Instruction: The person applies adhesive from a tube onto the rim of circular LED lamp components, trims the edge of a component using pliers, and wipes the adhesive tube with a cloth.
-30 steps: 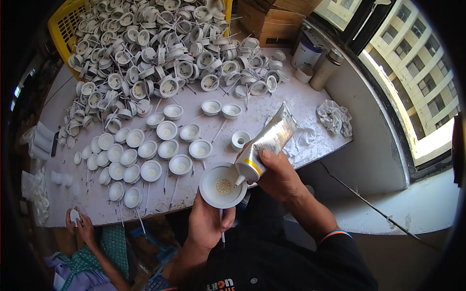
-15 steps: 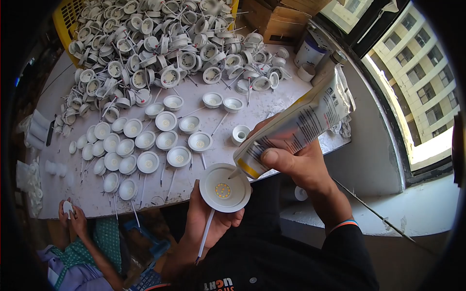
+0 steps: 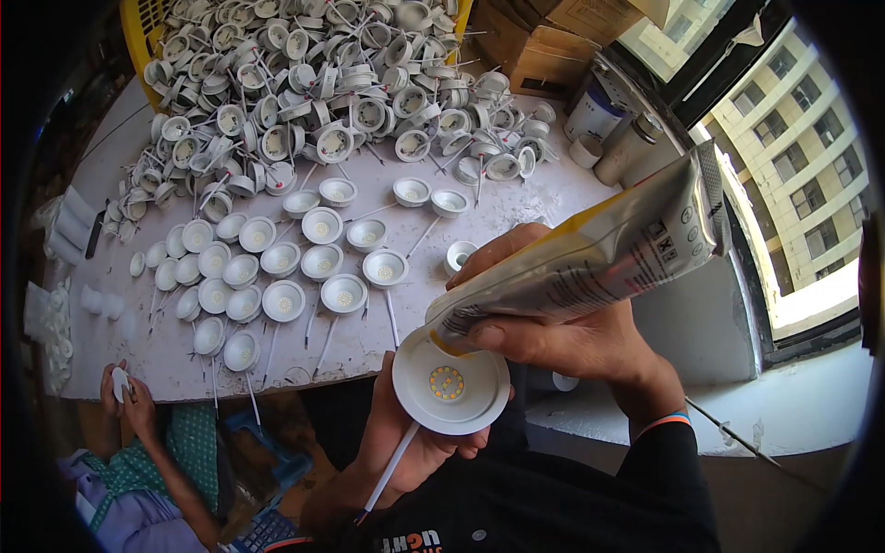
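Observation:
My left hand holds a round white lamp housing from below, its face turned up with a ring of yellow LEDs in the middle and a white cable hanging down. Wrapped round a large silver tube with a yellow stripe is my right hand. The tube slants down to the left over the housing's upper rim; its nozzle is hidden. Behind the tube stands a small white ring-shaped part. Rows of similar lamp housings with cables lie on the table.
A heap of white housings spills from a yellow crate at the back. Cardboard boxes, a white-and-blue can and a flask stand back right. At lower left, a co-worker's hands hold a white disc.
My right hand has tilted the tube flatter and its far end has swung right, nearer the camera. The held housing has shifted slightly right, its cable now hanging down to the left.

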{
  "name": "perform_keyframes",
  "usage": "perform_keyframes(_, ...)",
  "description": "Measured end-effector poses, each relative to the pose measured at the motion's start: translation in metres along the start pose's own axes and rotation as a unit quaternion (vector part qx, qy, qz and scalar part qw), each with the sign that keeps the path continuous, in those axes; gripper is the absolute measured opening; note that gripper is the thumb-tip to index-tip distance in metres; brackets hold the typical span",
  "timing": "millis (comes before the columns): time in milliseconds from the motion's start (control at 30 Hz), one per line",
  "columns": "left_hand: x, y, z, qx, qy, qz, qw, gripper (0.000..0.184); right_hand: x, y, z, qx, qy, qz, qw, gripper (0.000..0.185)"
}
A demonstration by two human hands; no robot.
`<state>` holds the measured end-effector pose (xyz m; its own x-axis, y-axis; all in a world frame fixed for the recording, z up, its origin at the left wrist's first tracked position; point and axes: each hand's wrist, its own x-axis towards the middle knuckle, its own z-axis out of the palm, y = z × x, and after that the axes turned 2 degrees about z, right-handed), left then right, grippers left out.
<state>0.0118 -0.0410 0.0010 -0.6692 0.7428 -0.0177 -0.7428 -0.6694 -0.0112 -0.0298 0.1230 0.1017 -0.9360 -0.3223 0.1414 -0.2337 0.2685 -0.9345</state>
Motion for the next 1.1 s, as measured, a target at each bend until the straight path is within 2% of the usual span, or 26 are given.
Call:
perform_keyframes(267, -0.0016, -0.0002, 0.0002, -0.030, -0.011, -0.004, 0.999, 0.076, 0.0006, 0.0012, 0.0013, -0.016, -0.008, 0.003, 1.000, 0.033)
perform_keyframes(333, -0.0024, -0.0003, -0.0008, -0.058, 0.048, -0.009, 0.997, 0.081, 0.0008, 0.0011, 0.0026, -0.010, -0.006, 0.006, 1.000, 0.033)
perform_keyframes(433, -0.0027, -0.0002, -0.0006, -0.083, 0.053, -0.011, 0.995, 0.082, 0.0011, 0.0015, 0.0029, -0.009, -0.006, 0.005, 1.000, 0.033)
perform_keyframes(567, -0.0010, 0.0004, -0.0008, -0.070, 0.044, -0.017, 0.996, 0.083, 0.0018, 0.0047, 0.0030, -0.014, -0.008, -0.009, 1.000, 0.033)
perform_keyframes(600, -0.0001, 0.0006, 0.0016, -0.049, 0.035, -0.016, 0.998, 0.078, 0.0019, 0.0044, 0.0027, -0.013, -0.008, -0.008, 1.000, 0.033)
perform_keyframes(700, 0.0008, 0.0011, 0.0047, -0.025, 0.030, -0.017, 0.999, 0.075, 0.0016, 0.0018, 0.0019, -0.061, -0.006, -0.022, 0.998, 0.033)
perform_keyframes(1100, 0.0023, 0.0019, 0.0008, -0.041, 0.016, -0.021, 0.999, 0.076, 0.0011, -0.0008, 0.0031, -0.049, 0.002, 0.032, 0.998, 0.031)
